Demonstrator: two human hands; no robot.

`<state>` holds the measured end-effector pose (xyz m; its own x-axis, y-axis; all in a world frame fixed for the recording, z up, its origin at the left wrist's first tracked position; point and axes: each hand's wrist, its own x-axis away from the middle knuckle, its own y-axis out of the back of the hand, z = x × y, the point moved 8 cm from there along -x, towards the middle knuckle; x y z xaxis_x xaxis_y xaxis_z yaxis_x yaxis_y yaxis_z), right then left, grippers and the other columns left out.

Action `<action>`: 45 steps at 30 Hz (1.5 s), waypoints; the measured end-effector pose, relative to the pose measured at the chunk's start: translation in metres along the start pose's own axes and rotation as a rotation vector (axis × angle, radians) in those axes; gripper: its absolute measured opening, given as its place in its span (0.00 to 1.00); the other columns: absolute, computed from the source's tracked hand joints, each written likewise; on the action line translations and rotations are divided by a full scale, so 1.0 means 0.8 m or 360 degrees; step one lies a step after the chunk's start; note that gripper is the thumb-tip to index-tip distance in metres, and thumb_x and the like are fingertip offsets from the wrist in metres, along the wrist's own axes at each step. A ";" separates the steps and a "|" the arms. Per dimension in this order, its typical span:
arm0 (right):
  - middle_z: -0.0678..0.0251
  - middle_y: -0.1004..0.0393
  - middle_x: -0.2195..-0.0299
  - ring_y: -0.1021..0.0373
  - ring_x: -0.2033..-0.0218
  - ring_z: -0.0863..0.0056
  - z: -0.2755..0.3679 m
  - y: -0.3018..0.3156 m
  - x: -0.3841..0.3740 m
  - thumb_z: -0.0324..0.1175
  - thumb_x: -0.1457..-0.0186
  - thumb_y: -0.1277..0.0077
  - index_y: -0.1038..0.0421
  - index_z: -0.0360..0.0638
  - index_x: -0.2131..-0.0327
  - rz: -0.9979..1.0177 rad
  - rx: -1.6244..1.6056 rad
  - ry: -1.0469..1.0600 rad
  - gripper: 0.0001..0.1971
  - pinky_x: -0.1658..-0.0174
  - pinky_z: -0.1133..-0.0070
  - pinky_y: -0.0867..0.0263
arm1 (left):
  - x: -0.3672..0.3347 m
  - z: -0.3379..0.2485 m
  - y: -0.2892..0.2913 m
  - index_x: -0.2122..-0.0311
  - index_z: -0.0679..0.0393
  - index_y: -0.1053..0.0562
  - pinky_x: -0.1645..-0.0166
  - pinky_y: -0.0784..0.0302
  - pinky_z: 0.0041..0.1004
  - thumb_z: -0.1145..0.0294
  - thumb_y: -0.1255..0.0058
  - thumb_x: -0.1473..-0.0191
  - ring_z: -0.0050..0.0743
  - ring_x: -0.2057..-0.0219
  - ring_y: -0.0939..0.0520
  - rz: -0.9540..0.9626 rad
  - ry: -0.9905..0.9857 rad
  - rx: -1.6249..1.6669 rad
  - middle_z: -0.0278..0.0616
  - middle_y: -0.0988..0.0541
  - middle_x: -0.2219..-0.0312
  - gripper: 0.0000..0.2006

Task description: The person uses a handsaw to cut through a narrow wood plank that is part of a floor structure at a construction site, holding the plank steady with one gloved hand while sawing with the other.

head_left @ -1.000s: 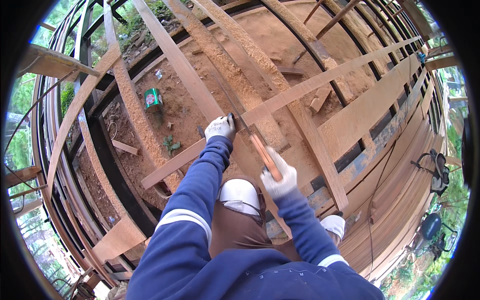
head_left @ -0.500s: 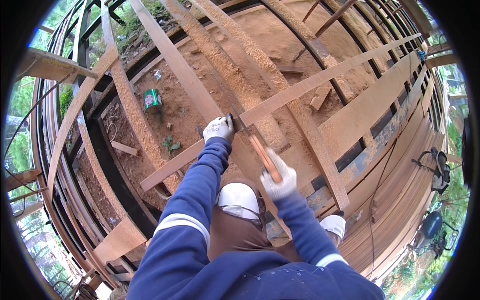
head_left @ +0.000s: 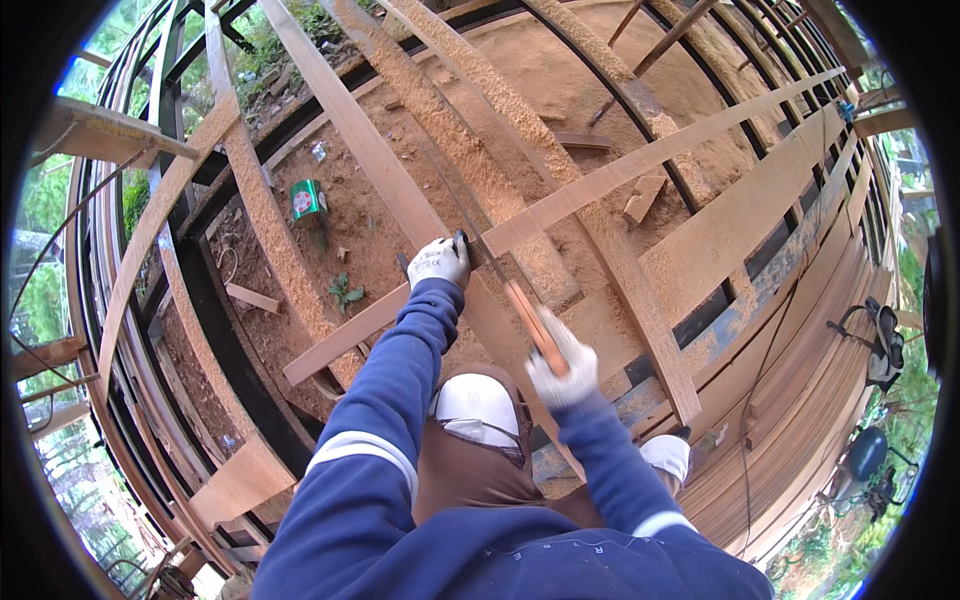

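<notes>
The upper garment is a navy sweatshirt (head_left: pixel 430 555), with small pale lettering (head_left: pixel 560 547) near 5:30. Each sleeve carries one white band: left band (head_left: pixel 365 452) at 7 o'clock, right band (head_left: pixel 662 522) at 5. Both hands wear whitish gloves (head_left: pixel 440 262); the left one bears dark print. Trousers (head_left: pixel 465 485) at 6 o'clock: brown.

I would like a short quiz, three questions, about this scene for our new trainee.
1. Which hand grips the saw?
2. True or false: the green can is to the left of the saw.
3. The left hand rests on: a) the green can, b) a wooden board, c) the saw's handle.

Key: 1. the right hand; 2. true; 3. b.
</notes>
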<state>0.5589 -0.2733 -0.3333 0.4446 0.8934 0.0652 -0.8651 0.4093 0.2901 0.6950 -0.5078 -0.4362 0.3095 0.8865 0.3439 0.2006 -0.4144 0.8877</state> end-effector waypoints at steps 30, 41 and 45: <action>0.47 0.21 0.47 0.19 0.56 0.54 -0.022 0.008 0.034 0.27 0.49 0.40 0.35 0.35 0.35 0.0207 0.0084 -0.0049 0.36 0.52 0.72 0.23 | -0.009 0.016 -0.006 0.58 0.54 0.17 0.51 0.21 0.44 0.49 0.69 0.28 0.50 0.58 0.15 -0.0111 0.0049 -0.0150 0.46 0.15 0.59 0.27; 0.49 0.20 0.50 0.19 0.56 0.55 -0.022 -0.017 -0.033 0.28 0.51 0.42 0.35 0.39 0.34 0.0068 0.0228 0.0399 0.37 0.51 0.73 0.24 | -0.008 0.015 -0.018 0.55 0.56 0.18 0.48 0.20 0.43 0.47 0.70 0.28 0.50 0.56 0.15 -0.0149 0.0043 -0.0184 0.48 0.15 0.57 0.29; 0.51 0.20 0.49 0.19 0.56 0.53 -0.042 0.032 0.066 0.27 0.52 0.41 0.37 0.42 0.32 0.0279 0.0037 -0.0054 0.40 0.51 0.71 0.22 | -0.013 0.027 -0.010 0.54 0.56 0.17 0.47 0.21 0.43 0.46 0.69 0.29 0.50 0.56 0.15 -0.0137 0.0168 -0.0145 0.49 0.15 0.57 0.29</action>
<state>0.5523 -0.2098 -0.3548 0.2955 0.9437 0.1488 -0.9245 0.2432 0.2935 0.7102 -0.5183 -0.4536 0.1943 0.9366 0.2915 0.1353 -0.3199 0.9377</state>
